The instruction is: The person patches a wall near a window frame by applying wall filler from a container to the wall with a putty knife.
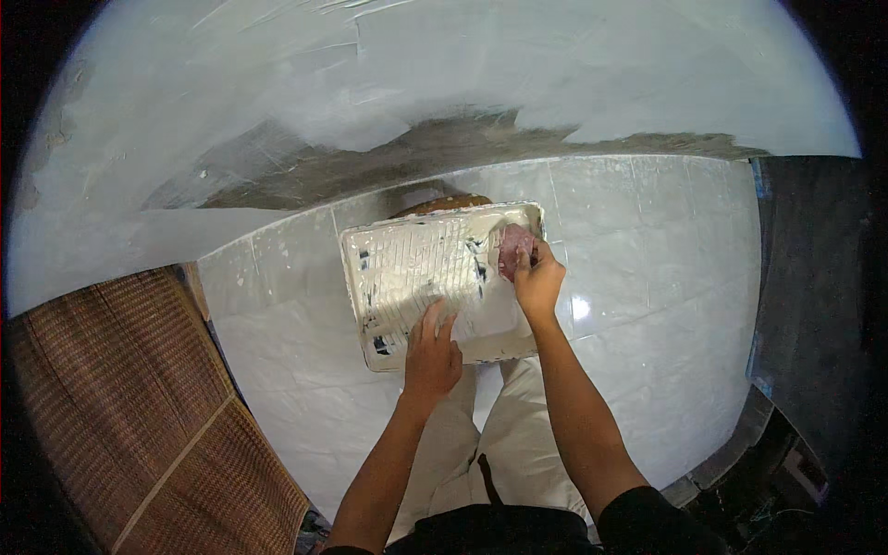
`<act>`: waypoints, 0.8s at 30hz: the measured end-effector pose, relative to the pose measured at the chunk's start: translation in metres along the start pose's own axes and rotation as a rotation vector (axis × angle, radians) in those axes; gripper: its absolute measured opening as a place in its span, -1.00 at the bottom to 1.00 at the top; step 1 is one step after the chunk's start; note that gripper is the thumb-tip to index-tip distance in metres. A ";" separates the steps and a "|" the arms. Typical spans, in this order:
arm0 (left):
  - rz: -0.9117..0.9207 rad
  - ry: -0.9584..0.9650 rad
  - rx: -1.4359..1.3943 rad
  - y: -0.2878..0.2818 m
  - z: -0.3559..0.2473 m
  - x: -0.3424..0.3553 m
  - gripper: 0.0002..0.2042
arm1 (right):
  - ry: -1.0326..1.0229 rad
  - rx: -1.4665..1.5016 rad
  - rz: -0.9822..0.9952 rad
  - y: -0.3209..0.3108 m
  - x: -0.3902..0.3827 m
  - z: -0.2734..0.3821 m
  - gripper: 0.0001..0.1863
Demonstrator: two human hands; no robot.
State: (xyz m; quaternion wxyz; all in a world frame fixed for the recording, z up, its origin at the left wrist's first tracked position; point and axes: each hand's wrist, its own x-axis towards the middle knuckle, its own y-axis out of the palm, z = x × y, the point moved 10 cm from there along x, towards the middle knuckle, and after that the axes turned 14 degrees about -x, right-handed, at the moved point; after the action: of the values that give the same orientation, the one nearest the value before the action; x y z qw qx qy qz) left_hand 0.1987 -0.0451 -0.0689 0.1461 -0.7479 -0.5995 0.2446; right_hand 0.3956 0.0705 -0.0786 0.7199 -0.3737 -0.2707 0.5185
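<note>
the paint tray sits on the tiled floor below the half-coated wall. left hand, fingers together, steadies the tray's near edge; right hand pinches a pinkish rag in its deep end. it looks like wiping or loading; the next move calls for a firm brace.

1. The floor is laid with pale, glossy square tiles, dusted and smeared with white.
2. A white paint tray with a ribbed slope lies flat on the tiles near the foot of the wall.
3. A brown round thing shows on the floor just behind the tray's far rim, mostly hidden.
4. A brown woven mat covers the floor at the left.
</note>
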 end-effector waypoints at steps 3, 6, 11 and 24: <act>-0.011 -0.031 0.010 -0.001 0.007 -0.003 -0.51 | -0.027 -0.005 -0.015 0.001 0.003 0.001 -0.86; -0.029 -0.023 -0.011 -0.005 0.008 -0.005 -0.52 | -0.008 -0.029 0.083 0.011 0.007 -0.010 -0.81; -0.030 -0.055 -0.014 -0.004 0.014 -0.007 -0.53 | -0.036 -0.050 0.168 0.013 0.011 -0.009 -0.80; -0.066 -0.028 -0.026 -0.012 0.024 -0.011 -0.51 | 0.049 0.128 0.333 0.055 0.002 -0.026 -0.84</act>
State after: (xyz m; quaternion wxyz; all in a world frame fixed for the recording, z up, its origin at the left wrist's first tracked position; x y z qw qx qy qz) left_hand 0.1745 -0.0549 -0.0806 0.1361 -0.7261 -0.6289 0.2424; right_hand 0.3869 0.0756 -0.1386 0.6527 -0.3792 -0.1538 0.6376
